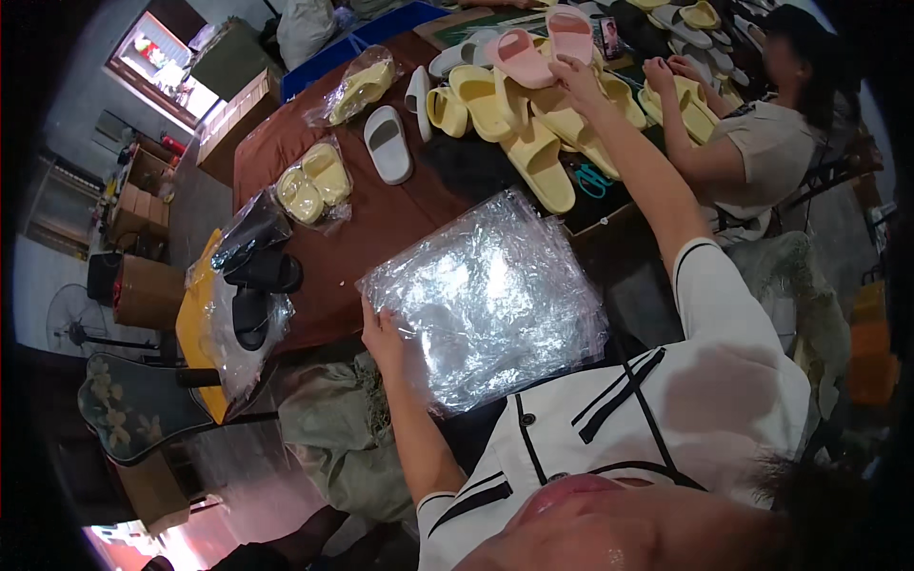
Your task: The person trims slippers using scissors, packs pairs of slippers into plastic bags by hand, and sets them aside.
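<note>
A stack of clear plastic bags (495, 295) lies across my lap and the table's near edge. At its left edge is my left hand (383, 338), closed on the bags, with some fingers hidden beneath the plastic. My right arm stretches far across to the slipper pile. There my right hand (578, 84) pinches the edge of a pink slide slipper (571, 36). Another pink slipper (521, 59) lies just left of it. Under and around them are several pale yellow slippers (538, 167). A white slipper (388, 145) lies apart, further left.
Bagged yellow slippers (326, 176) rest on the brown cloth-covered table (314, 252). Black slippers (251, 316) in plastic lie at the left, beside a chair (133, 404). A co-worker (771, 143) sits at the right, hands at yellow slippers. Cloth sacks (338, 438) stand near my legs.
</note>
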Demonstrator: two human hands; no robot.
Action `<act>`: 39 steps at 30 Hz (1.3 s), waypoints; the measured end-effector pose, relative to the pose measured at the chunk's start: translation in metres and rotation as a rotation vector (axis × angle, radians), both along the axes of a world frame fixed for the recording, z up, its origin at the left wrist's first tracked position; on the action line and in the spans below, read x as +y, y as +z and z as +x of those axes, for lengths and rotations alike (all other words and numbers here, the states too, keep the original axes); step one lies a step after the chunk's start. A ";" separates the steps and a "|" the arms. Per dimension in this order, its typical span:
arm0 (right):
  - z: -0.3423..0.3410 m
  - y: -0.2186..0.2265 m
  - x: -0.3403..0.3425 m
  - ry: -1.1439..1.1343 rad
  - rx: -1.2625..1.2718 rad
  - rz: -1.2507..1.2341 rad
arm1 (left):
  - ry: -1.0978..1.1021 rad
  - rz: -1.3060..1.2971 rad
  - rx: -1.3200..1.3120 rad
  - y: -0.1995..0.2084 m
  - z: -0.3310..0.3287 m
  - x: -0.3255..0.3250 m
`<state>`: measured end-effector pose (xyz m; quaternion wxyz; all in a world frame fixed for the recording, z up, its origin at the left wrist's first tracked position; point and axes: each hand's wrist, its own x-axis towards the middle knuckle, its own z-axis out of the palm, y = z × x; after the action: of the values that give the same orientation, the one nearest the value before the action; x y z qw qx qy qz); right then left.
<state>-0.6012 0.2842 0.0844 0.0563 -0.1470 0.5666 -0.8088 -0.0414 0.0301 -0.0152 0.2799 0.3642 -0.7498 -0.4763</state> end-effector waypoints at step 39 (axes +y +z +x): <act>0.326 -0.067 0.001 1.049 1.098 1.334 | -0.169 -0.759 -0.534 -0.015 0.047 0.071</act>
<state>-0.2756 0.2857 0.0175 0.2071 -0.6679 0.7146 -0.0204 0.0061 0.1010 -0.0307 0.1509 0.2834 -0.9437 -0.0794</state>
